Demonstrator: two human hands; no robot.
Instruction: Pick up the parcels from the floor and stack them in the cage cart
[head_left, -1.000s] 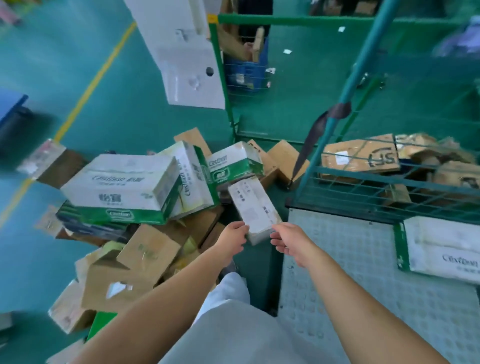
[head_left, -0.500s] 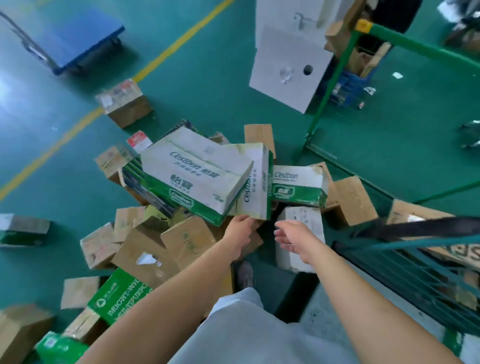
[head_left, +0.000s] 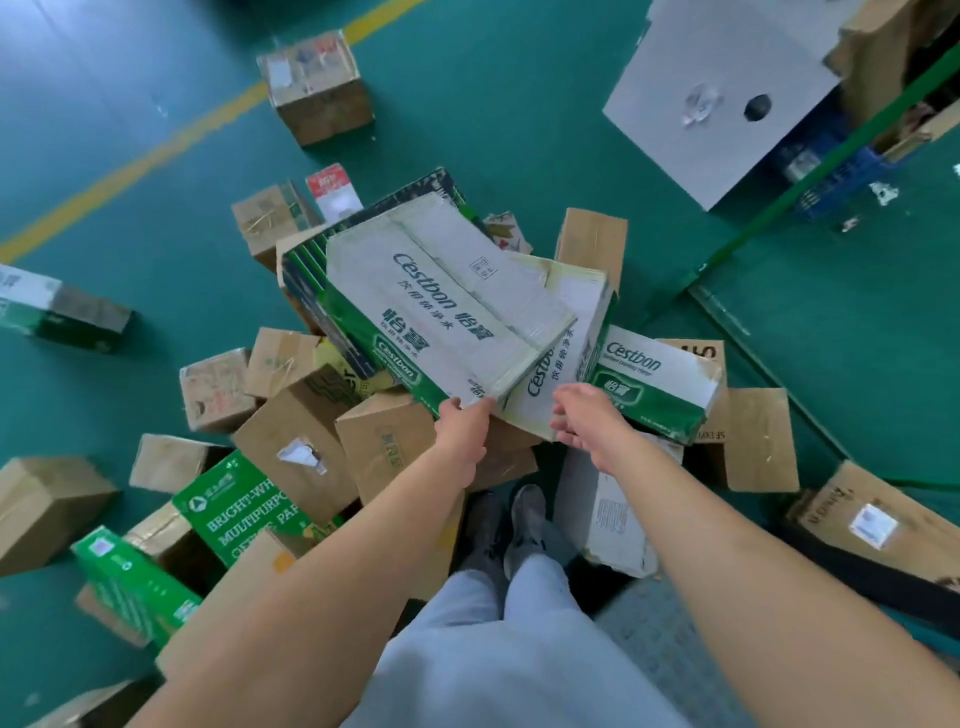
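Note:
A pile of parcels lies on the green floor ahead of me. On top sits a large white-and-green Cestbon carton (head_left: 441, 306), tilted. My left hand (head_left: 462, 434) touches its near corner with its fingertips. A second Cestbon carton (head_left: 561, 374) leans under it, and my right hand (head_left: 584, 421) hovers over that carton's near edge with relaxed fingers, holding nothing. A smaller Cestbon box (head_left: 654, 384) lies to the right. The cage cart's green frame (head_left: 831, 150) runs along the right side.
A narrow white parcel (head_left: 608, 514) lies by my feet (head_left: 506, 525). Brown cartons (head_left: 296, 441) and a green paper box (head_left: 234, 504) crowd the left. A lone box (head_left: 317, 88) sits by the yellow line. A white panel (head_left: 722, 98) hangs at upper right.
The narrow white parcel that both hands held a second ago now lies on the floor. My view swung left to the pile, and both hands reached forward to the Cestbon cartons.

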